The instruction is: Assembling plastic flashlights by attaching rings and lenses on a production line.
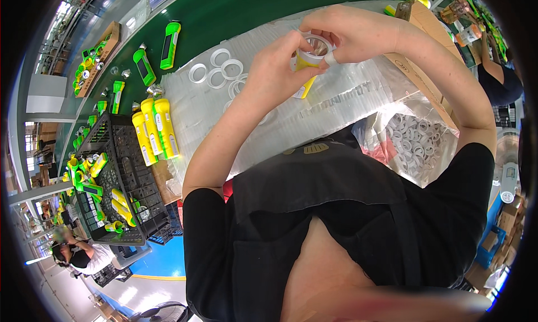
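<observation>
Both my hands are around the head of a yellow flashlight over the plastic-covered worktop. A white ring sits around its wide end, with a shiny reflector inside. My left hand is closed on it from the left, thumb against the side below the rim. From the far right side my right hand curls over the rim, its fingers closed at the ring; a pale wrap shows on one finger. Several loose white rings lie on the plastic left of my hands, some partly behind my left forearm.
Several yellow flashlights lie side by side at the left. A black crate holds more flashlights beyond them. Green flashlights rest on the green table. At right stand a cardboard box and a bag of white rings.
</observation>
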Tool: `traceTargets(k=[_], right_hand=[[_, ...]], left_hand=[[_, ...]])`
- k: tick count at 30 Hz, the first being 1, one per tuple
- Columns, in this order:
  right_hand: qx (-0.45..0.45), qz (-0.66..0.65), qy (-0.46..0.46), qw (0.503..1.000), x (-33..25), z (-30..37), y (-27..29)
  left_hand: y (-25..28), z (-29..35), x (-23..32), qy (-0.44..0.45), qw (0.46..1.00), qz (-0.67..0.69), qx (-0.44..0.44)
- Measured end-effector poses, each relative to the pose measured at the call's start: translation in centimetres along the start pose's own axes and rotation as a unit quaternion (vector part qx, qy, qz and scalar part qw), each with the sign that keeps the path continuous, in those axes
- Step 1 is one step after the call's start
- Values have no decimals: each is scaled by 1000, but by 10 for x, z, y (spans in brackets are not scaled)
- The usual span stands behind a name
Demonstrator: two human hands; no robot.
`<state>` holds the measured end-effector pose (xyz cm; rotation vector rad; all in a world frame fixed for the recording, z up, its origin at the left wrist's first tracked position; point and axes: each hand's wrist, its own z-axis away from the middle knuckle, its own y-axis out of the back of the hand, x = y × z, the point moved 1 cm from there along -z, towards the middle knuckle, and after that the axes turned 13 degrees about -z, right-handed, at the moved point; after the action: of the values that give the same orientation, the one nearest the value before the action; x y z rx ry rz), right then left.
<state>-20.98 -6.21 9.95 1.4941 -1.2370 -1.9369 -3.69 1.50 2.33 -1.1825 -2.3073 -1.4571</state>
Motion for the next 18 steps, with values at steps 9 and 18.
traceTargets(k=[9, 18], right_hand=[[82, 13, -34, 996, -2, 4, -12], [193, 25, -56, 979, 11, 0, -28]], left_hand=[[-4, -1, -6, -59, 998, -15, 29], [-4, -2, -6, -16, 999, -27, 29]])
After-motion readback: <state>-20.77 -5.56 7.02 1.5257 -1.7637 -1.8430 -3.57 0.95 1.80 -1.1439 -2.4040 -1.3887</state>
